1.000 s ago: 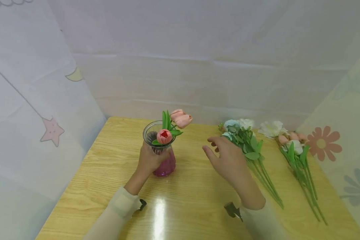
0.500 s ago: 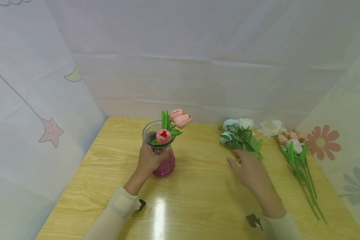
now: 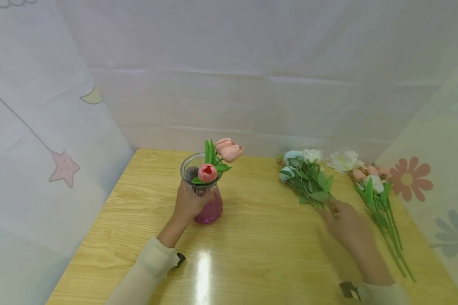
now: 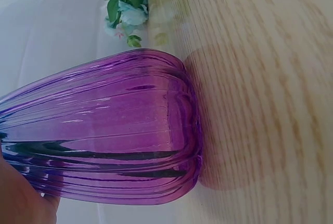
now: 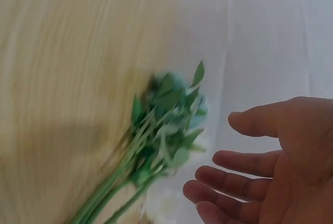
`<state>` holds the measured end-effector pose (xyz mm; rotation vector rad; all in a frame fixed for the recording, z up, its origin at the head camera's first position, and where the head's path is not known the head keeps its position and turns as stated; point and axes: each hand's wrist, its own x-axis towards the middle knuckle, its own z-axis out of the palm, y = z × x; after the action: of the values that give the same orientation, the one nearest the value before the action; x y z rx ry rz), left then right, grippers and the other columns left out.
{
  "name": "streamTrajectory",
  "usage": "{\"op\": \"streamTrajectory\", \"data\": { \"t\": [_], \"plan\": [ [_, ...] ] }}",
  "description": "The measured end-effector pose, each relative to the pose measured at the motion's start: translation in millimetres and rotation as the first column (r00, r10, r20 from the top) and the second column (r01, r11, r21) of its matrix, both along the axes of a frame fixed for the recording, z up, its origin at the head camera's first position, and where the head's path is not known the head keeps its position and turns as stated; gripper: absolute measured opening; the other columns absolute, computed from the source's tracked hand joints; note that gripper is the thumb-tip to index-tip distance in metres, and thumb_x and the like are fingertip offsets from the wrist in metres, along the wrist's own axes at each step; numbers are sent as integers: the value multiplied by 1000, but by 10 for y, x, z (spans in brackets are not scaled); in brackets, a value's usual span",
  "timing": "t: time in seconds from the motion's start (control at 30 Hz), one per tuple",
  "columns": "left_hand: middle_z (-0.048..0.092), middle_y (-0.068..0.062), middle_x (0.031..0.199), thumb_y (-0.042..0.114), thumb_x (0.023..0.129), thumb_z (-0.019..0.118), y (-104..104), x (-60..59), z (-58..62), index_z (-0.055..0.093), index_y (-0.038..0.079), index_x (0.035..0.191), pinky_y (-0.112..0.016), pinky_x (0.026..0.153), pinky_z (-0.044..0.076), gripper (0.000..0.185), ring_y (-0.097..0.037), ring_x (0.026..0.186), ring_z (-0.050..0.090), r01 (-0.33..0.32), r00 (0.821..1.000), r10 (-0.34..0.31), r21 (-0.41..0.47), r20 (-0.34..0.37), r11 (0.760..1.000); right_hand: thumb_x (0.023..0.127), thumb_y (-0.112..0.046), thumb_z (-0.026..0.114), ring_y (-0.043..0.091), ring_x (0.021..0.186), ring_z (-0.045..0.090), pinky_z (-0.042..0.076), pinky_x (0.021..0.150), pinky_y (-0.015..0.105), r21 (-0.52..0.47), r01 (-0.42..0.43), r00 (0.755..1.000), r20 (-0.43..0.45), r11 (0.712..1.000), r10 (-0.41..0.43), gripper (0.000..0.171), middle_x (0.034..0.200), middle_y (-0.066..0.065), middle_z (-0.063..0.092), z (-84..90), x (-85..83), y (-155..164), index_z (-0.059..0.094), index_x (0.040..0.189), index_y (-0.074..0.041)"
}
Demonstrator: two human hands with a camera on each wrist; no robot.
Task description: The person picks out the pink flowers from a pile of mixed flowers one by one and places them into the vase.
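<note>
My left hand [image 3: 191, 201] grips the neck of a ribbed glass vase [image 3: 209, 212], which stands upright on the table. Purple glass at the vase's base [image 4: 119, 125] fills the left wrist view. Pink tulips [image 3: 208, 173] with green leaves stick out over the vase's rim. On the right, my right hand [image 3: 351, 228] hovers over the stems of a bunch of light blue and white flowers [image 3: 301, 171]. In the right wrist view its fingers [image 5: 234, 182] are spread, with nothing between them and the thumb. The leafy green stems [image 5: 130, 182] lie beyond the fingertips.
Another bunch with white and peach flowers [image 3: 374, 186] lies farther right, its stems pointing toward the front. The wooden table [image 3: 252, 254] meets a pale cloth backdrop [image 3: 229, 97] at the back and sides.
My right hand has moved right and toward the front, from the table's middle to over the blue and white bunch's stems. The left hand and the vase stay in place.
</note>
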<state>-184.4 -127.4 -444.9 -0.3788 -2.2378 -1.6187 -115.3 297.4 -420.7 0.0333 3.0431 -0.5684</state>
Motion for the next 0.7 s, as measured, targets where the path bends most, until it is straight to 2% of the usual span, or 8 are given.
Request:
{"op": "streamTrajectory", "data": {
  "t": [0.27, 0.5, 0.7],
  "plan": [
    [62, -16, 124, 9, 75, 84, 1, 3, -7, 47, 4, 133, -53, 102, 51, 69, -31, 118, 61, 8, 1000, -8, 0, -6, 1000, 106, -44, 44, 56, 104, 59, 51, 76, 63, 15, 73, 996, 43, 997, -73, 65, 122, 40, 58, -150, 63, 532, 47, 135, 14],
    [62, -17, 124, 10, 75, 84, 1, 9, 1, 47, 3, 134, -54, 102, 51, 70, -33, 118, 61, -3, 1000, 3, -2, -7, 1000, 105, -51, 39, 61, 112, 52, 46, 82, 69, 47, 91, 986, 133, 995, -97, 73, 132, 40, 52, -200, 112, 869, 42, 141, 13],
    [63, -17, 124, 10, 74, 85, 4, 9, 3, 48, 3, 133, -53, 103, 50, 69, -32, 118, 61, -2, 1000, 2, 1, 12, 1000, 105, -53, 38, 63, 114, 48, 45, 82, 71, 74, 102, 978, 176, 992, -113, 76, 134, 41, 49, -238, 141, 1037, 41, 141, 13]
  ]
}}
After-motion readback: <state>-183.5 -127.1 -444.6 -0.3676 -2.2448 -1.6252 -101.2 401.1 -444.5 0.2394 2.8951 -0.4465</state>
